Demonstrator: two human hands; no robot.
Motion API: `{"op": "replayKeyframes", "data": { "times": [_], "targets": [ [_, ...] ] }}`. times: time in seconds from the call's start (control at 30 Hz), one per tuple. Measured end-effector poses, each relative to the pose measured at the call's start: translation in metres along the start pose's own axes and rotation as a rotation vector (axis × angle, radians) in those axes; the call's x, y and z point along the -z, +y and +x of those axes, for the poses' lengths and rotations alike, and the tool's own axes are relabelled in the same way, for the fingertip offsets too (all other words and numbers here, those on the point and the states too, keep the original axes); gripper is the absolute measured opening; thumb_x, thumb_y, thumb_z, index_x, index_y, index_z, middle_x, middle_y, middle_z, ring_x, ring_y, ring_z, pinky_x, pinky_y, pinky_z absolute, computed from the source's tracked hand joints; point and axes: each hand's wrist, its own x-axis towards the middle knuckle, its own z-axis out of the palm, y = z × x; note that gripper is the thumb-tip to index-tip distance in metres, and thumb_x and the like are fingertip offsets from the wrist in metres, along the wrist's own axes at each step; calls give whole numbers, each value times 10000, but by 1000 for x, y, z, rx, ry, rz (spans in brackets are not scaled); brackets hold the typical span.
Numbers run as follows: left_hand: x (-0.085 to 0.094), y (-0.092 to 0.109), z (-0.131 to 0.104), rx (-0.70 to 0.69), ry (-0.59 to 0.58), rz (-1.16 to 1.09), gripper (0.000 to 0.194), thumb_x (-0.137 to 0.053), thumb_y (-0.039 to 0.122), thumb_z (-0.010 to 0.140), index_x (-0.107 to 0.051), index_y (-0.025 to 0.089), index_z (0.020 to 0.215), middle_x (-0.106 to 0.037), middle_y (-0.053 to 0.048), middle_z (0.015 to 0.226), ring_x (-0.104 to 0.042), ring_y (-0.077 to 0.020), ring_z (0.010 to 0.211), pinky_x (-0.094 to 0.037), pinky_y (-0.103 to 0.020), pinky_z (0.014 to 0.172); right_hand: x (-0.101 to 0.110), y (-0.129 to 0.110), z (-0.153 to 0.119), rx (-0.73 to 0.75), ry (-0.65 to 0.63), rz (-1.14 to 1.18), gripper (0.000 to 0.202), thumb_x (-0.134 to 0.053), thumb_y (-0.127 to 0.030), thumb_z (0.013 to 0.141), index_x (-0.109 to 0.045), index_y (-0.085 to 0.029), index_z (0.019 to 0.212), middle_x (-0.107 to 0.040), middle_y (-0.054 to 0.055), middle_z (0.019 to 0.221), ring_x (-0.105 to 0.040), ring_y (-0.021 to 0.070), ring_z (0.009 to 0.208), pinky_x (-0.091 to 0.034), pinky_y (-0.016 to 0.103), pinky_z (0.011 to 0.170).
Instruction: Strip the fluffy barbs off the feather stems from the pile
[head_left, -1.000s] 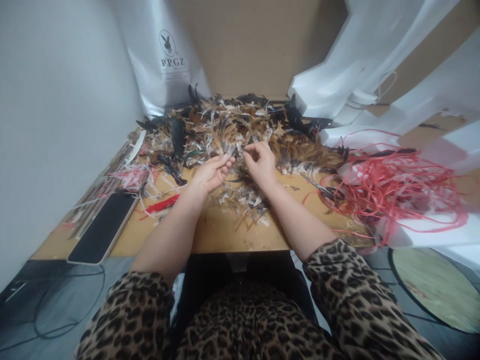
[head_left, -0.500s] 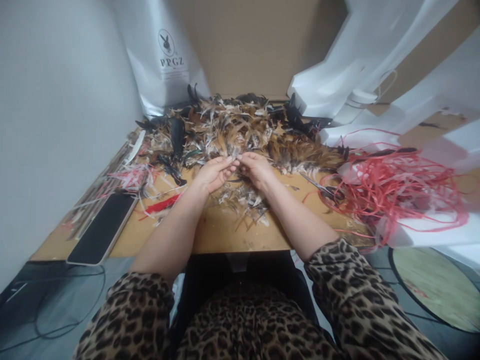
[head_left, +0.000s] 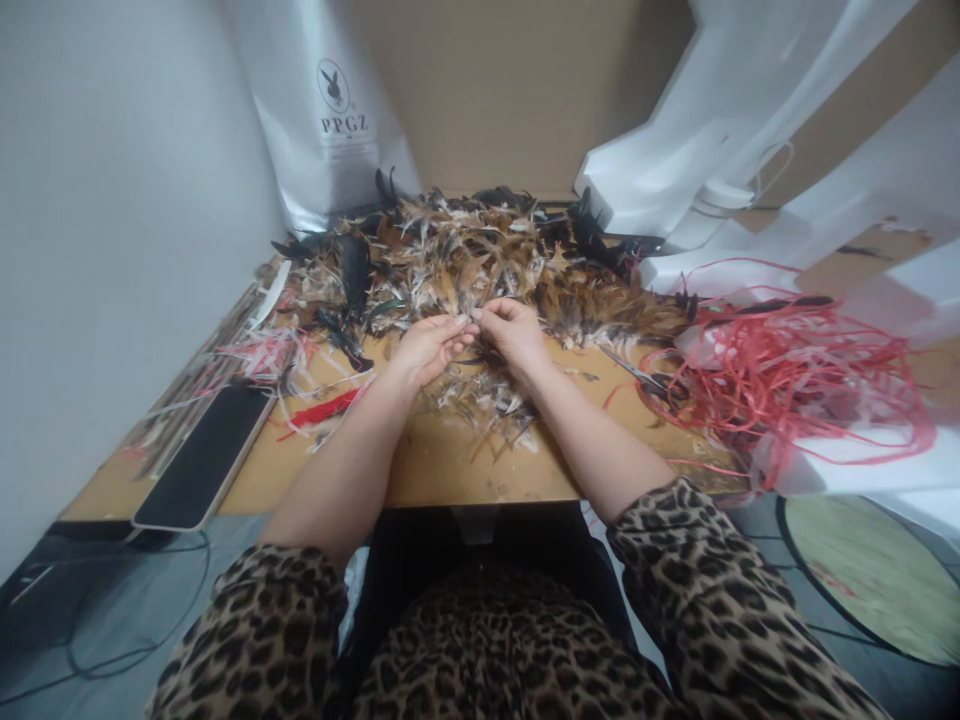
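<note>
My left hand (head_left: pixel 429 348) is closed in a pinch, thumb against fingers, at the near edge of a feather pile (head_left: pixel 457 240). A small brown feather (head_left: pixel 448 287) rises from its fingertips, hard to separate from the pile behind. Tip to tip with it, my right hand (head_left: pixel 511 332) also pinches, at the feather's base as far as I can see. The pile is a loose mix of brown, white and black feathers. Below my hands lies a scatter of small greyish feather bits (head_left: pixel 491 400) on the wooden table (head_left: pixel 450 480).
A phone (head_left: pixel 206 455) lies at the left, beside pink-white strips (head_left: pixel 266 355) and a red bundle (head_left: pixel 324 408). Scissors (head_left: pixel 637 372) rest at the right near tangled red ribbon (head_left: pixel 810 380). A white bag (head_left: pixel 337 170) stands behind the pile, and a round stool (head_left: pixel 870 570) is at lower right.
My right hand has turned slightly, its knuckles lifting and moving a little inward at the fingertips. The brown tuft above my fingertips looks less fanned out. My left hand is almost unchanged.
</note>
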Motion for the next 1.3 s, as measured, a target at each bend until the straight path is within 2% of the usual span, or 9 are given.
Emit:
{"op": "replayKeyframes", "data": {
  "times": [0.27, 0.5, 0.6, 0.73, 0.83, 1.0, 1.13, 1.3],
  "targets": [
    [-1, -1, -1, -1, -5, 90, 59, -633, 113, 713, -627, 55, 710, -655, -70, 655, -560, -33, 484, -422, -97, 448, -1, 0, 0, -40, -11, 35, 286, -708, -383, 546, -551, -162, 637, -544, -35, 608, -448, 64, 546, -369, 203, 538],
    [6, -1, -1, -30, -86, 180, 109, -652, 155, 698, -612, 59, 665, -615, -40, 583, -540, -35, 459, -417, -107, 440, 1, 4, 2, -224, -135, 227, 331, -755, -351, 498, -561, -161, 687, -534, -50, 566, -433, 46, 476, -353, 192, 482],
    [6, 6, -5, -13, -80, 90, 87, -647, 136, 702, -593, 71, 683, -601, -26, 598, -520, -18, 454, -402, -89, 432, 5, 2, 5, -269, -143, 300, 348, -758, -361, 501, -559, -166, 710, -533, -55, 566, -416, 35, 451, -333, 180, 446],
    [6, 19, -14, 80, -70, -158, 60, -595, 105, 748, -547, 112, 712, -520, 28, 573, -440, 25, 407, -311, -37, 364, 11, 0, 11, -258, -71, 360, 341, -755, -364, 509, -554, -176, 710, -516, -67, 562, -410, 26, 430, -309, 171, 414],
    [7, 23, -20, 105, -70, -231, 72, -557, 138, 787, -534, 139, 719, -460, 46, 561, -366, 43, 367, -235, -24, 324, 12, 2, 13, -232, -65, 342, 327, -754, -363, 513, -568, -177, 706, -525, -63, 572, -414, 27, 435, -313, 173, 414],
    [7, 20, -22, 119, -120, -208, 112, -523, 136, 800, -536, 137, 689, -455, 41, 553, -318, 39, 345, -197, -40, 308, 7, -3, 3, -123, -197, 232, 303, -728, -365, 564, -643, -171, 781, -580, -35, 635, -454, 37, 494, -371, 186, 491],
    [5, 16, -20, 149, -140, -154, 104, -544, 100, 770, -540, 116, 667, -482, 34, 543, -328, 33, 345, -190, -48, 306, 2, -10, -5, -146, -324, 195, 336, -719, -375, 574, -654, -171, 832, -627, -6, 719, -493, 53, 546, -386, 197, 528],
    [4, 18, -20, 134, -132, -195, 106, -548, 76, 766, -537, 108, 665, -493, 31, 553, -350, 37, 358, -213, -33, 317, 7, -9, -2, -146, -363, 148, 295, -740, -362, 543, -611, -137, 685, -548, -34, 548, -424, 42, 464, -328, 192, 472]
  ]
}}
